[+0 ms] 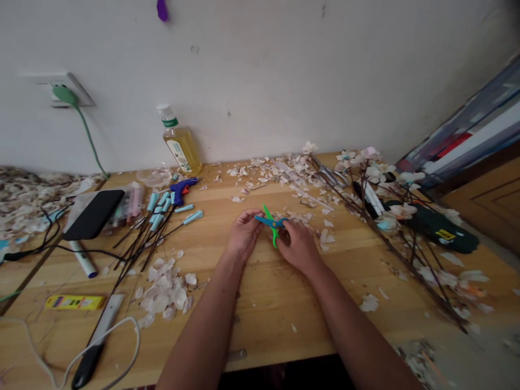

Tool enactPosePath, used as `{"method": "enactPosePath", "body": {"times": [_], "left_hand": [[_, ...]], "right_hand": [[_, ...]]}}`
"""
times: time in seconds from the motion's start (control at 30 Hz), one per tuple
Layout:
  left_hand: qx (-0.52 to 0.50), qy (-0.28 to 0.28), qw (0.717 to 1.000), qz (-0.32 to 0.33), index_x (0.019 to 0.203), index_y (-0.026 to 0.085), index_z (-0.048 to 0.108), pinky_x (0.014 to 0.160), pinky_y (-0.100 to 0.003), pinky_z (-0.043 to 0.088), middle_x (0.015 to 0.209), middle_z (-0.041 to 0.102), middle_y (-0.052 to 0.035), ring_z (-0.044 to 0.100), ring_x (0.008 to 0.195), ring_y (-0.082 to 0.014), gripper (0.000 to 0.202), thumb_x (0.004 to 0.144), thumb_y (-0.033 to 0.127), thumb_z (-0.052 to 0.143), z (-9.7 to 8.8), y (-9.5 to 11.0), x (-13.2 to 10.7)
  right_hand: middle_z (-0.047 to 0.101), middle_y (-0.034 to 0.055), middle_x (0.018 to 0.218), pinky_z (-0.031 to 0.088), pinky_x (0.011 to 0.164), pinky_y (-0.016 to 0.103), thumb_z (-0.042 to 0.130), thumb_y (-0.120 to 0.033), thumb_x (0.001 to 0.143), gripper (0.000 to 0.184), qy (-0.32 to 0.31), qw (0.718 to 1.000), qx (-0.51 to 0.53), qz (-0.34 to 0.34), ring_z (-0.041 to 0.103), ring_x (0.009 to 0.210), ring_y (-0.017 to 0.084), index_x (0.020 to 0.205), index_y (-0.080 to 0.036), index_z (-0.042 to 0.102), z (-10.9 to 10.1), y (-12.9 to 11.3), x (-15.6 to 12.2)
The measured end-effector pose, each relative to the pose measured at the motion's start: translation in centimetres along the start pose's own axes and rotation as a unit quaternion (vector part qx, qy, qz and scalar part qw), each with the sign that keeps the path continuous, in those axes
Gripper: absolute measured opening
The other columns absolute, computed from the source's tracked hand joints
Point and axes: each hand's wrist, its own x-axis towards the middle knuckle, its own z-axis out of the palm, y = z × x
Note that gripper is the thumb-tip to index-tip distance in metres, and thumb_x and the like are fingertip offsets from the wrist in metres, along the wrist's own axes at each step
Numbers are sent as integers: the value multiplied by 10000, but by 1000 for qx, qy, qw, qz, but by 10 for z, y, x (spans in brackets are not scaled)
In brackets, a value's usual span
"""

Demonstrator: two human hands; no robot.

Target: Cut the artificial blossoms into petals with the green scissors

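Wooden table (260, 303) strewn with petals (164, 292); small scissors (271, 223) gripped between left hand (244, 234) and right hand (298, 246); flower branches (390, 227) lie untrimmed alongside

No wording can be read anywhere in this view. A clear bottle of yellow liquid (181, 142) standing against the wall carries a green band near its neck and a pale label lower down, both printed, but the print is too small and blurred to make out. A flat yellow pack (75, 301) lying near the left front of the wooden table (260, 319) has dark markings along its face, also illegible. A yellow sticker (446, 234) on a dark green tool at the right shows black marks that cannot be read.
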Motion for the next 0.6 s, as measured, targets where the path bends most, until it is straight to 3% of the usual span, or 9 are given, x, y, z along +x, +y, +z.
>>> {"method": "enactPosePath", "body": {"times": [0.2, 0.37, 0.6], "left_hand": [[14, -12, 1000, -10, 892, 175, 679, 818, -296, 531, 849, 721, -20, 674, 770, -128, 459, 537, 312, 934, 0, -2, 1], [14, -11, 1000, -5, 799, 171, 685, 736, -254, 524, 755, 713, 0, 661, 692, -110, 403, 517, 311, 938, 1, -4, 1], [19, -23, 999, 24, 804, 172, 716, 765, -256, 531, 753, 731, -8, 669, 695, -110, 365, 545, 317, 929, 2, -8, 2]], "right_hand": [[640, 42, 837, 367, 768, 347, 581, -268, 823, 89, -1, 1000, 14, -1, 563, 855, 243, 898, -225, 558, -2, 0, 2], [631, 37, 810, 362, 749, 337, 567, -262, 826, 65, -4, 1000, 22, -2, 561, 828, 236, 878, -227, 550, -4, -2, 2], [637, 52, 817, 369, 738, 325, 547, -242, 834, 49, 0, 1000, 29, 8, 569, 818, 231, 871, -217, 567, -4, -1, 4]]}}
